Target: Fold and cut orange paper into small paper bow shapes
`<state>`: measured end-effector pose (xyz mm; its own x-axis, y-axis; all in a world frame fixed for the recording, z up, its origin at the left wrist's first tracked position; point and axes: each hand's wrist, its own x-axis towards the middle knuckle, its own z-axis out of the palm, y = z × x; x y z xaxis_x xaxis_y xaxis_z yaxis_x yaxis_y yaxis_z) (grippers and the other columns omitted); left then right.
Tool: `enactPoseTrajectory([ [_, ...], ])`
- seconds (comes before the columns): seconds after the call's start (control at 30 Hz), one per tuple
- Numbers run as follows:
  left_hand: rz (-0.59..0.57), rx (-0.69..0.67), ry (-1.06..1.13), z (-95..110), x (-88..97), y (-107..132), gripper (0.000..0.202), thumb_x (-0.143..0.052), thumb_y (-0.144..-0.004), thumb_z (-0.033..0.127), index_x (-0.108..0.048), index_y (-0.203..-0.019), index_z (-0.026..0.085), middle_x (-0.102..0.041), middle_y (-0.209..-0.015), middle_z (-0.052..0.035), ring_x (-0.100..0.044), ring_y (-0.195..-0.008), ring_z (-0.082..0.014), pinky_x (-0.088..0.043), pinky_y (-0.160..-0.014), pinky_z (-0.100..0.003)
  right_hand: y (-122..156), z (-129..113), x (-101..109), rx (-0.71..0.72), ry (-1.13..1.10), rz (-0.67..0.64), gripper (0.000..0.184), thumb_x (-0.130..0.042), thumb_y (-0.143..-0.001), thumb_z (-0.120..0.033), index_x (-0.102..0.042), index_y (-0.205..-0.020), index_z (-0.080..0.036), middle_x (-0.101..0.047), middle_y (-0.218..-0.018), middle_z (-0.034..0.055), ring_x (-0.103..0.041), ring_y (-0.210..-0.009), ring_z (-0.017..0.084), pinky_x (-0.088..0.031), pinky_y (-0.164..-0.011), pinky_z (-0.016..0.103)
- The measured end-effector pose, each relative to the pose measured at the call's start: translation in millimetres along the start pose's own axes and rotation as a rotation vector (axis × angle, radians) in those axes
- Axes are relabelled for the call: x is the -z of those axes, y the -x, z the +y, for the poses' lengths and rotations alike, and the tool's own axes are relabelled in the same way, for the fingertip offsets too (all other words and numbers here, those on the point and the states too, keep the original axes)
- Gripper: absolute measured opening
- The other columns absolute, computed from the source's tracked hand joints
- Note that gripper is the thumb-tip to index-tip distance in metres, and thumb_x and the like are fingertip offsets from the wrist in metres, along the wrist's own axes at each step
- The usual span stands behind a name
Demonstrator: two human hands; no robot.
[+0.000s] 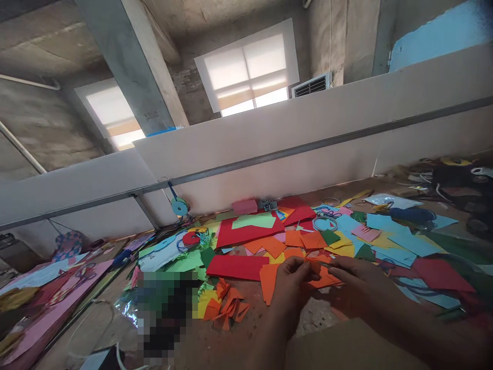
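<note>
My left hand is closed in a pinch on a small piece of orange paper. Close on its right, my right hand has its fingers pressed together at the paper's edge. A thin dark sliver shows at those fingertips, too small to name. Below and behind both hands lie more orange sheets, partly covered by the left hand. To the left of my hands, a heap of folded orange paper pieces sits on the table.
Red paper and light blue sheets are spread across the table. A roll of clear tape lies behind my hands. A white partition borders the far edge. Another table with pink paper stands at left.
</note>
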<state>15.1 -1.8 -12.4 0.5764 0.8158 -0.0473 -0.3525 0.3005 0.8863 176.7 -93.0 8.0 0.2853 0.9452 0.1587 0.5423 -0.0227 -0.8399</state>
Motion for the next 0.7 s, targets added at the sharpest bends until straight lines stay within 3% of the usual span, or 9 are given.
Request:
enactPoseTrajectory([
  [0.2, -0.011, 0.012, -0.027, -1.8, 2.2, -0.9, 0.043, -0.085, -0.061, 0.047, -0.066, -0.076, 0.012, -0.07, -0.078, -0.0113, -0.064, -0.066, -0.0189, -0.049, -0.064, -0.026, -0.6, 6.2, -3.4, 0.034, -0.041, -0.002, 0.033, -0.052, -0.083, -0.051, -0.068, -0.074, -0.024, -0.069, -0.076, 0.0038, -0.063, -0.073, 0.024, -0.049, -0.067, 0.034],
  [0.5, -0.019, -0.008, -0.023, 0.0, 1.9, -0.8, 0.044, -0.086, -0.059, 0.049, -0.066, -0.074, 0.012, -0.07, -0.078, -0.0111, -0.064, -0.065, -0.0184, -0.048, -0.066, -0.026, 0.8, -5.8, 1.2, 0.049, -0.033, -0.048, 0.029, -0.052, -0.085, -0.047, -0.07, -0.076, -0.025, -0.069, -0.077, 0.0036, -0.063, -0.074, 0.023, -0.049, -0.067, 0.033],
  [0.7, -0.001, 0.022, -0.071, -1.0, 3.1, -1.4, 0.049, -0.086, -0.058, 0.052, -0.066, -0.076, 0.012, -0.069, -0.079, -0.0115, -0.065, -0.066, -0.0197, -0.047, -0.063, -0.026, 0.5, -8.0, 3.2, -0.018, -0.026, -0.061, 0.032, -0.051, -0.085, -0.051, -0.068, -0.076, -0.025, -0.068, -0.076, 0.0036, -0.064, -0.076, 0.024, -0.049, -0.068, 0.032],
])
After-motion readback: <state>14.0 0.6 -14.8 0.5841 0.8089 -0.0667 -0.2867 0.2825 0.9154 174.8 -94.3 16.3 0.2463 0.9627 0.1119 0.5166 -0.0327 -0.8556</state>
